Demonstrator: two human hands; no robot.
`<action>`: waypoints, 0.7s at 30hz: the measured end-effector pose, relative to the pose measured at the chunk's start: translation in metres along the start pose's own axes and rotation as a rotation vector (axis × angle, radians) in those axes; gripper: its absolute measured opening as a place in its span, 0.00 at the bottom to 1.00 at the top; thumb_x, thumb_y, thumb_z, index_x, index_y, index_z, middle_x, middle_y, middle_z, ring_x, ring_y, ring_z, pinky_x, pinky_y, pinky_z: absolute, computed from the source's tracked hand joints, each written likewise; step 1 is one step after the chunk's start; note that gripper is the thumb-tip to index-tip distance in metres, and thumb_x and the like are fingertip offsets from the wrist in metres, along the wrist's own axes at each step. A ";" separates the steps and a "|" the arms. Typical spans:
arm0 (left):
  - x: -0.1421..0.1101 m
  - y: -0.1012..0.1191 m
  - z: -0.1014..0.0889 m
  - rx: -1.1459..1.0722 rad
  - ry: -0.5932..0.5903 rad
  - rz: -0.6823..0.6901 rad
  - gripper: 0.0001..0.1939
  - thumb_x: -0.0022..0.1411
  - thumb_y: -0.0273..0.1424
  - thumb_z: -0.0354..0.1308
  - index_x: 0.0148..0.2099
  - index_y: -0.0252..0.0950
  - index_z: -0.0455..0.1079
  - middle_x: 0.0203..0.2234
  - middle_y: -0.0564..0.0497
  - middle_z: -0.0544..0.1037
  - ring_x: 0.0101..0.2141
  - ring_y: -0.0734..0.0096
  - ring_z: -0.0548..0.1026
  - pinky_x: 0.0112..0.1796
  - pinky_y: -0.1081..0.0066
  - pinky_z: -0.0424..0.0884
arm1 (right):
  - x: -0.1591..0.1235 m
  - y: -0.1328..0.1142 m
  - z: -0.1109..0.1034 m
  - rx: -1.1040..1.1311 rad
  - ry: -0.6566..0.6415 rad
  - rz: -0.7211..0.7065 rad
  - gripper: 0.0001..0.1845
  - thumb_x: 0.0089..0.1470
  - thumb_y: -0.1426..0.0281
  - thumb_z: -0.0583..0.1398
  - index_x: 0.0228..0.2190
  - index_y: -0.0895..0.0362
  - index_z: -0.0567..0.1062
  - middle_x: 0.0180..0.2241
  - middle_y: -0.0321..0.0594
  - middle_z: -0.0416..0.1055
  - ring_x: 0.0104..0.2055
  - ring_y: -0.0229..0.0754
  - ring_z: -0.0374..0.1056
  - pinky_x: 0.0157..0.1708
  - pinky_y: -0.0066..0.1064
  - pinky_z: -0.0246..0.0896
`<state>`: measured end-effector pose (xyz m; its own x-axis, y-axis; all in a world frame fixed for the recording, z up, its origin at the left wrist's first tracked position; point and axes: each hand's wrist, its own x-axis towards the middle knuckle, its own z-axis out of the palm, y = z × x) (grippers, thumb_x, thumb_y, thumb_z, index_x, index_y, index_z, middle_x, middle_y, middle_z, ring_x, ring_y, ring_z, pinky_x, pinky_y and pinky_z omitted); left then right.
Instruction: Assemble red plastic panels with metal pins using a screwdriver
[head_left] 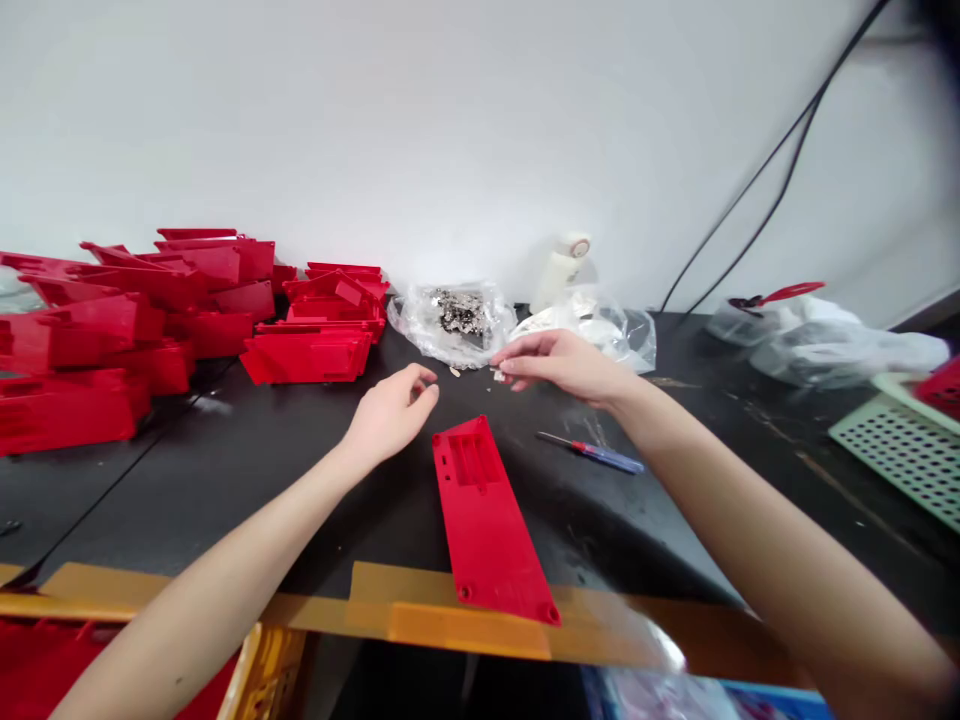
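Observation:
My left hand [394, 412] hovers over the black table [225, 490], fingers curled and thumb against the forefinger, just left of a flat red plastic panel [484, 515]. Whether those fingers hold anything is too small to tell. My right hand [559, 365] reaches in from the right, pinching a small pale part [499, 374] at its fingertips. Close to those fingers lies a clear bag of small metal parts [454, 322]. A similar tiny piece [454, 371] rests on the table beside the bag. The panel has holes at its near corners and a raised recessed block at its far end.
Piles of red plastic housings [112, 325] fill the left of the table. A screwdriver with a red-and-blue handle [591, 453] lies right of the panel. Further back are a white bottle [561, 270], plastic bags [840, 345] and a green perforated basket [907, 450]. A yellow crate [262, 675] sits below the near edge.

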<state>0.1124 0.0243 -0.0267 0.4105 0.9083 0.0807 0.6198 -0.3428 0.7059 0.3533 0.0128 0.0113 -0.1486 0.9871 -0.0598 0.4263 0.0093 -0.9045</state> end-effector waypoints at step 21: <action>-0.002 -0.019 0.028 -0.549 -0.457 -0.155 0.09 0.55 0.36 0.58 0.35 0.36 0.69 0.26 0.56 0.73 0.27 0.75 0.71 0.31 0.73 0.68 | -0.020 0.013 0.024 -0.308 -0.223 -0.005 0.09 0.45 0.66 0.64 0.31 0.58 0.76 0.24 0.36 0.74 0.27 0.36 0.68 0.27 0.26 0.61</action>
<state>0.1184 0.0218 -0.0600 0.6577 0.7047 -0.2660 0.3182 0.0603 0.9461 0.3399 -0.0105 -0.0093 -0.3274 0.9282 -0.1769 0.6686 0.0953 -0.7375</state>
